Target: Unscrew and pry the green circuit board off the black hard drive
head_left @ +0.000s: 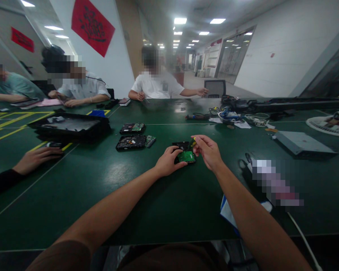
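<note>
My left hand (168,162) grips a hard drive (187,156) that lies on the green table with its green circuit board facing up. Thumb and fingers hold it from the left side. Just above its right end, my right hand (208,151) pinches a small screwdriver (193,141) with a yellow handle; its tip is too small to make out. Behind the drive sits a black part (180,145), partly hidden by my left fingers. To the left lie an opened hard drive (130,143), a loose circuit board (150,141) and another hard drive (132,128).
A black tray-like casing (70,126) stands left, near another person's hand (41,158). Cables (230,116) pile up at the back right, before a grey metal box (302,143). A phone-like object (274,182) with a white cable lies right. Several people sit across the table.
</note>
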The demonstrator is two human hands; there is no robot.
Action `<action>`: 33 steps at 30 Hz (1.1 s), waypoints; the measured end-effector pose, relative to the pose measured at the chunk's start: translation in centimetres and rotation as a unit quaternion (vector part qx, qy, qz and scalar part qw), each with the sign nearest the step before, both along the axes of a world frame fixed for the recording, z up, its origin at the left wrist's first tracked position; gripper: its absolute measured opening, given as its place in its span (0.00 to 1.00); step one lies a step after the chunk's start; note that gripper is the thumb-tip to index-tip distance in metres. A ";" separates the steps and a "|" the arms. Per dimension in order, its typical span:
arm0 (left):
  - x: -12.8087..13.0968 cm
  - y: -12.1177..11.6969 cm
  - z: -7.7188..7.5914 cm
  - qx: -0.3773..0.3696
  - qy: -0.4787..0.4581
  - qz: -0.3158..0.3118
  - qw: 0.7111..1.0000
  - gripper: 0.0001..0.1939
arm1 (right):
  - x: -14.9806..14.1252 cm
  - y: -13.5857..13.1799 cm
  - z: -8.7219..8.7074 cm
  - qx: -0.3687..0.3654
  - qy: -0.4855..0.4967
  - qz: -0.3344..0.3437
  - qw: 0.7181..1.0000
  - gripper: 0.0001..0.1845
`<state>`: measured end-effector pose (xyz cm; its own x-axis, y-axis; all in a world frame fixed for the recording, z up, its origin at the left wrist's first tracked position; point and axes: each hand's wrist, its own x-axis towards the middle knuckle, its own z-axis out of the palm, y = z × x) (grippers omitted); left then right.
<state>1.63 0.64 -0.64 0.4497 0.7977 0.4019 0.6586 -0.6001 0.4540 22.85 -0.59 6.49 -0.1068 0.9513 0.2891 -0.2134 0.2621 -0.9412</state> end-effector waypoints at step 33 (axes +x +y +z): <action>-0.1 0.2 -0.4 0.005 0.008 -0.002 1.000 0.33 | 0.1 0.0 -0.1 0.005 0.018 0.002 1.000 0.15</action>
<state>1.49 0.85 -0.99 0.4600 0.7911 0.4032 0.6627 -0.6081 0.4370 22.96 -0.58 6.39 -0.0992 0.9481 0.3022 -0.2486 0.2705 -0.9301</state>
